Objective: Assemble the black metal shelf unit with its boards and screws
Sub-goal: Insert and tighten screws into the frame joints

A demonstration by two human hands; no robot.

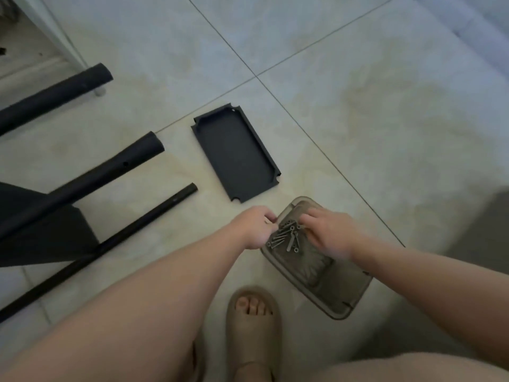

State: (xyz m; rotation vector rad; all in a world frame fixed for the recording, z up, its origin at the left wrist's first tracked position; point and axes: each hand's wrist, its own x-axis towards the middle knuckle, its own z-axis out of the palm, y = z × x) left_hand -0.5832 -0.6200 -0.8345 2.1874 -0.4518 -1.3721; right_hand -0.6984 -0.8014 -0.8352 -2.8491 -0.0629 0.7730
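Below you, on the pale tiled floor (358,119), a shallow, smoky-brown plastic tray (344,296) sits just ahead of your feet. A loose heap of long grey screws (286,237) lies in its far end, and both of your hands meet over it.

Your right hand (329,234) reaches in from the right, knuckles up, with its fingers bent down onto the heap. Blur hides the fingertips, so I cannot tell whether they pinch a screw or only touch the pile. Your left hand (257,227) comes in from the left and hovers at the tray's left rim, fingers curled toward the thumb. I cannot tell whether anything is held between them.

Just beyond the tray and apart from it, a black metal shelf board (237,153) lies flat, raised rim up, with notches at its corners. To the left, two thick black posts (82,183) lie slanted on the floor, and the nearer one shows a small hole. A thin black rod (110,244) lies alongside them, closer to you. A larger black panel (41,238) lies at the left edge, between the nearer post and the rod. Your foot, in a beige open-toed sandal (253,326), stands near the tray's left side.
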